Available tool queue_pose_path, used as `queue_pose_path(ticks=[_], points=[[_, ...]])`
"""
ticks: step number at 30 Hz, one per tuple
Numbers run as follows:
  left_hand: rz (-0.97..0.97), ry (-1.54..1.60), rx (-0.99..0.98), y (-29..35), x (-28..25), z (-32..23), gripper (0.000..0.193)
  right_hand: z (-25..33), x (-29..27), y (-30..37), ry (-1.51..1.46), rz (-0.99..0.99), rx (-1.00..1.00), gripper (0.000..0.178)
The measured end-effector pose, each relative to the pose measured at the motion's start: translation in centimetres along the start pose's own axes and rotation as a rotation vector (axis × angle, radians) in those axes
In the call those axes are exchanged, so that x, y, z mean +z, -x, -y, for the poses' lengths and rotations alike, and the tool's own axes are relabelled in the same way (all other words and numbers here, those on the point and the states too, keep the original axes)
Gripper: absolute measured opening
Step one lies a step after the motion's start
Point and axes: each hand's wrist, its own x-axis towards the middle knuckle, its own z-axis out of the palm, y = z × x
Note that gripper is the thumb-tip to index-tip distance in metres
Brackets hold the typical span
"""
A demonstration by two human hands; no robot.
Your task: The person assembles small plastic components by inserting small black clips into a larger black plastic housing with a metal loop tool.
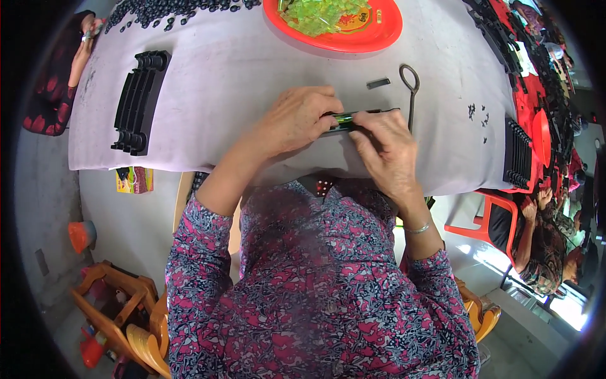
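Observation:
Near the front middle of the cloth-covered table, both my hands meet on a slim black strip with a bright green clear insert (343, 119). My left hand (298, 118) is closed, pinching its left end between thumb and fingers. From the other side my right hand (387, 146) presses its fingertips on the right part, thumb beside the near edge. Fingers cover much of the strip, so its full shape is hidden. Just beyond lies a small dark rectangular piece (379, 83) with a light rim. To its right is a metal rod with a looped end (411, 88).
Green clear pieces fill a red plate (334, 45) at the far middle. Small black round parts (165, 14) lie far left, above a long black ribbed part (140, 103). Tiny black bits (485, 117) are scattered right. A red stool (485, 221) and other people flank the table.

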Motion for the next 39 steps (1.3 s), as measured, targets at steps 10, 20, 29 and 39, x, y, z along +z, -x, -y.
queue_pose_path(ticks=[10, 20, 29, 39], points=[[0.016, 0.044, 0.004, -0.6, 0.2, 0.3, 0.016, 0.4, 0.7, 0.3, 0.214, 0.084, -0.108, 0.045], [0.116, 0.287, -0.245, 1.4, -1.0, -0.5, 0.049, 1.2, 1.7, -0.1, 0.213, 0.104, -0.206, 0.029], [0.025, 0.184, -0.164, 2.2, -1.0, -2.0, 0.052, 0.7, 1.6, -0.4, 0.174, 0.205, -0.227, 0.016], [-0.097, 0.067, -0.2, 2.4, -0.2, -3.1, 0.042, 1.4, 2.0, -0.5, 0.227, 0.23, -0.183, 0.014]])
